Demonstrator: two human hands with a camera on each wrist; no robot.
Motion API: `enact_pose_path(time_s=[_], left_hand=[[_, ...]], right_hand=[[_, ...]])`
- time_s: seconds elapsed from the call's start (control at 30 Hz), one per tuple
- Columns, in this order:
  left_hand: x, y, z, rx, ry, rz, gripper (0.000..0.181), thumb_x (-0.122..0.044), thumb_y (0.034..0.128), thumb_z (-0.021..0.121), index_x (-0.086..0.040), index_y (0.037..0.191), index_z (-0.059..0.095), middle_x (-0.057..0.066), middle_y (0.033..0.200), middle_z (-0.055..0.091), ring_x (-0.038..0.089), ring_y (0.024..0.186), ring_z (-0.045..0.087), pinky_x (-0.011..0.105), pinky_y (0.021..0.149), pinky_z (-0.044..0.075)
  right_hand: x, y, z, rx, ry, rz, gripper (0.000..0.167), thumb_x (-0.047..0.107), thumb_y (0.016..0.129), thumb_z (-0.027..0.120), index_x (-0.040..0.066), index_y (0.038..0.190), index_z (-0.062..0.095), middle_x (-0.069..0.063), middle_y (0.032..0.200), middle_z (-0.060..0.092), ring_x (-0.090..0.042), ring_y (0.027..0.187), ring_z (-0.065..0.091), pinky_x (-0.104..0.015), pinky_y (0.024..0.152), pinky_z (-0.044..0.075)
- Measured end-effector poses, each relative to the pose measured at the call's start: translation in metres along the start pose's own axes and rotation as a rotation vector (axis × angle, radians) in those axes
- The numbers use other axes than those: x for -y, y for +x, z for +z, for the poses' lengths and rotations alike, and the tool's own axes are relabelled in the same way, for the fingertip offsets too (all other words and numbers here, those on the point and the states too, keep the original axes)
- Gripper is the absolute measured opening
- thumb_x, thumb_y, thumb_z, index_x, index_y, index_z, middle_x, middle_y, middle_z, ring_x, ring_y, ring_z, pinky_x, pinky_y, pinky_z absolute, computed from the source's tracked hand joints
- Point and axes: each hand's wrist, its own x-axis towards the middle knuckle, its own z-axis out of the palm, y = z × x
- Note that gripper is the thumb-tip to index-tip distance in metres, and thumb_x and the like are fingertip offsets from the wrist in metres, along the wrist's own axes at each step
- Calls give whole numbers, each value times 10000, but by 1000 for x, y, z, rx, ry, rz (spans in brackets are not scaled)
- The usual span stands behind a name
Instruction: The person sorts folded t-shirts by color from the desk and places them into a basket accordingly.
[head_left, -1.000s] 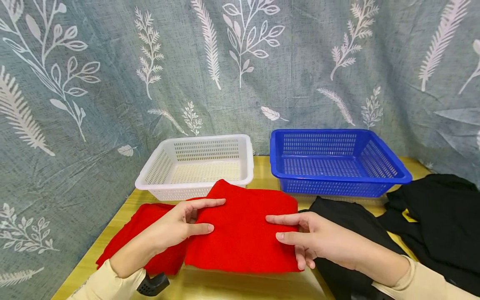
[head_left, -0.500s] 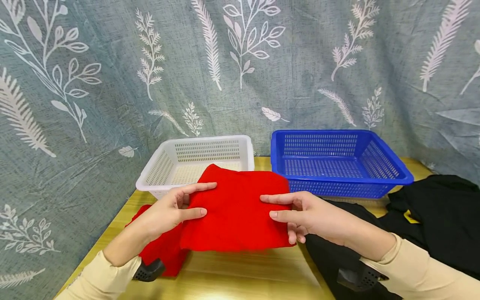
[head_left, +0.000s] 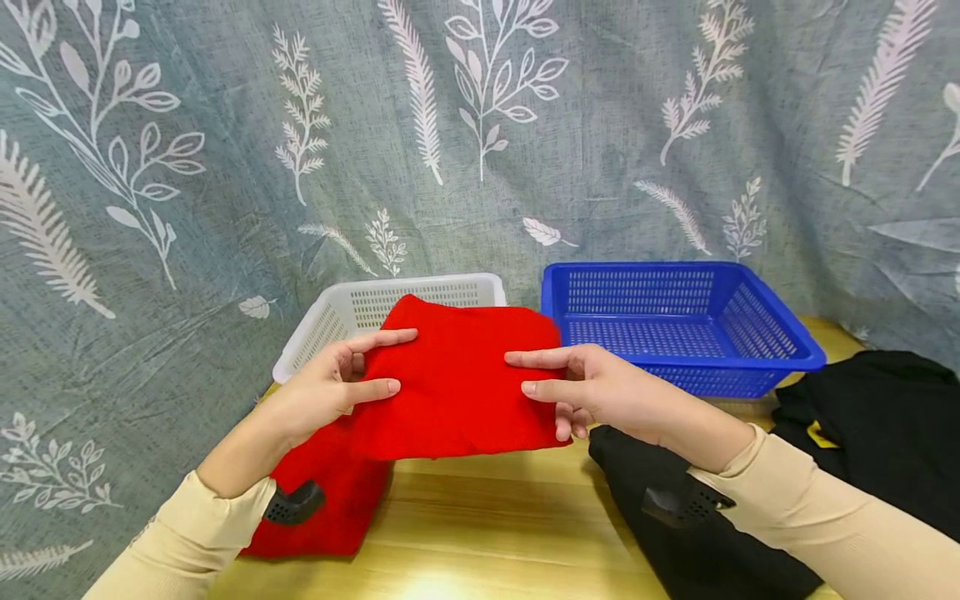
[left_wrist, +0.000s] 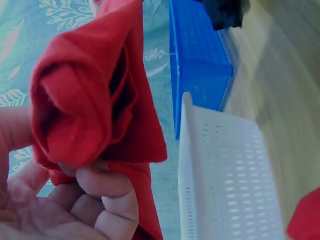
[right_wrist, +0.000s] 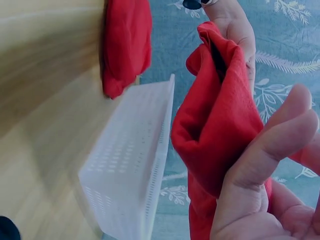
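Note:
A folded red cloth (head_left: 457, 383) is held up above the table between both hands, in front of the white plastic basket (head_left: 345, 304). My left hand (head_left: 311, 387) grips its left side, with the thumb and index finger on top and other fingers curled beneath, as the left wrist view shows. The right hand (head_left: 607, 392) holds the opposite side in the same way. Folded layers of the cloth (right_wrist: 220, 115) show from its end in the right wrist view. On the table below the left forearm lies another red cloth (head_left: 330, 508), partly covered by the arm.
At the back right stands a blue plastic basket (head_left: 675, 360). A black cloth (head_left: 727, 550) lies under the right forearm, and a heap of black fabric (head_left: 885, 417) with a yellow patch sits farther right. Behind everything hangs a patterned curtain (head_left: 600, 167).
Both hands have lifted the folded red cloth and carried it forward and slightly left, so it now overlaps the white basket in the head view. The baskets have stayed put.

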Motion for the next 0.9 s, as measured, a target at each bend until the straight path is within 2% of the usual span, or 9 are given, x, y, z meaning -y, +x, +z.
enact_pose_path(time_s=[0.07,0.13,0.2,0.3,0.43,0.53,0.7,0.9], left_hand=[[-2,3,-4,10,-28,-4,651,-159,993,771,-337,1578,547,104,1082,662,152,860,661,280,635,562],[-4,7,-7,24,-56,11,659,-125,1003,750,-297,1598,526,119,1173,707,173,966,738,346,742,637],[-5,10,-11,26,-58,41,661,-99,1008,736,-252,1610,513,124,1220,728,181,1039,760,372,834,651],[-6,17,-18,22,-46,75,659,-71,1011,722,-204,1617,502,110,1237,739,160,1087,750,343,886,638],[-8,26,-28,9,-35,71,652,-83,1018,721,-208,1619,501,86,1216,728,153,1102,728,303,924,611],[-8,33,-35,-3,-41,45,651,-97,1025,721,-228,1622,498,72,1186,721,156,1090,726,290,926,602],[-5,45,-47,-31,-31,32,664,-71,1026,710,-237,1629,488,60,1174,712,146,1086,717,284,917,609],[2,60,-59,-38,-12,35,667,-70,1035,698,-243,1639,472,64,1202,708,141,1114,711,287,932,610]], right_hand=[[2,4,-3,-7,-13,-3,606,228,1062,689,151,1628,485,-40,649,622,-138,595,656,-257,599,541],[5,9,-5,-14,-26,-4,599,227,1063,689,162,1625,492,-39,650,622,-136,596,658,-250,601,546],[8,14,-8,-23,-34,-2,590,221,1064,687,172,1621,499,-41,652,624,-135,598,661,-241,601,544],[11,22,-11,-33,-30,0,579,212,1069,679,178,1619,503,-38,648,609,-138,606,664,-238,609,537],[15,35,-15,-41,-36,-3,564,232,1076,672,211,1616,509,-37,651,609,-151,638,667,-257,612,525],[18,45,-17,-49,-35,-7,560,234,1077,673,229,1613,512,-34,679,604,-160,653,655,-267,622,533],[24,64,-19,-69,-4,-11,551,186,1075,671,213,1606,524,-14,690,541,-152,639,628,-249,658,556],[23,87,-24,-84,-4,-4,568,159,1063,687,219,1604,526,6,668,491,-150,643,608,-233,651,528]])
